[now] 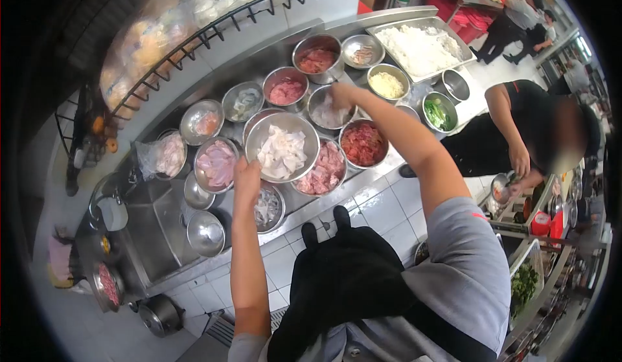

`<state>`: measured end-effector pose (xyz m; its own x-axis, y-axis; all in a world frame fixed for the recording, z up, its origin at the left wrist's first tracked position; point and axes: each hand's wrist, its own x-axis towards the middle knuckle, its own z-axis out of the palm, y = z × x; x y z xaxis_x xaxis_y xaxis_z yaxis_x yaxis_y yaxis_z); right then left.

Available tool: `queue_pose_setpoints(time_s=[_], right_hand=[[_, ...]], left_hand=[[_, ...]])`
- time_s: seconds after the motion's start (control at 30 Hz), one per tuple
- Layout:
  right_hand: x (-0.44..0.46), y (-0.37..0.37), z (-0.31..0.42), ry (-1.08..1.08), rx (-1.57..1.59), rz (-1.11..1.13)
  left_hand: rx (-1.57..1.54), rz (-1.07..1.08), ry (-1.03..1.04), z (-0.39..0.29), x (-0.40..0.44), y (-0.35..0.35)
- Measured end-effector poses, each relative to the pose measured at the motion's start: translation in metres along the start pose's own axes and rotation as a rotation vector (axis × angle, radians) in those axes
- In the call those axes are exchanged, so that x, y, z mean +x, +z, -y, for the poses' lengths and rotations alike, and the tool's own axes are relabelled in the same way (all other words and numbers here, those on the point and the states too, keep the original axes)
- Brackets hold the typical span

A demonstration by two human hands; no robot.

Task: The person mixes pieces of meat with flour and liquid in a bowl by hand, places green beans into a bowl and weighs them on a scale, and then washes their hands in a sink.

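Observation:
My left hand [247, 173] grips the rim of a steel bowl [282, 146] holding pale white sliced pieces, held above the other bowls. My right hand [341, 96] reaches over a smaller steel bowl [329, 111] with whitish contents; its fingers are blurred, and what they hold cannot be made out. Around them stand a bowl of dark red meat [363, 143], a bowl of pink meat [324, 171], a pot of red minced meat [286, 90] and a bowl of pale pink fillets [217, 164].
A tray of white rice [424, 48] sits at the back right of the steel counter. A sink [152, 232] lies at left. A wire rack [214, 30] overhangs the back. A co-worker [538, 129] holds a small bowl [501, 188] at right.

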<state>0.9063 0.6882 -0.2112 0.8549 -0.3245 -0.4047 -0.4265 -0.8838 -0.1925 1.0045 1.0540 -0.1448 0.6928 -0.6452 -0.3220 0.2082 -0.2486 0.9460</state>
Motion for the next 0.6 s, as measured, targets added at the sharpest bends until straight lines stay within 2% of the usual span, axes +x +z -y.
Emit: queue_pose_setpoints(time_s=[0.07,0.2,0.27,0.37,0.47,0.53,0.6], right_hand=[[-0.019,-0.033,0.000,-0.067,0.127,-0.201],[-0.078,-0.110,0.037,-0.041,0.174,-0.235],[-0.109,-0.140,0.054,-0.133,0.474,-0.291],[-0.135,-0.172,0.072,-0.026,0.472,-0.385],[-0.145,-0.188,0.074,-0.071,0.567,-0.368],[-0.167,-0.190,0.091,-0.059,0.493,-0.364],[-0.180,-0.178,0.102,-0.072,0.338,-0.268]], left_hand=[[0.000,0.060,-0.004,-0.010,0.005,0.004],[-0.019,0.149,0.045,-0.010,0.034,0.015],[-0.076,0.240,0.046,-0.012,0.047,0.022],[0.090,0.235,0.032,-0.017,0.068,0.039],[-0.003,0.355,0.070,-0.020,0.081,0.060],[0.039,0.375,0.066,-0.032,0.079,0.073],[0.076,0.341,0.120,-0.046,0.066,0.088]])
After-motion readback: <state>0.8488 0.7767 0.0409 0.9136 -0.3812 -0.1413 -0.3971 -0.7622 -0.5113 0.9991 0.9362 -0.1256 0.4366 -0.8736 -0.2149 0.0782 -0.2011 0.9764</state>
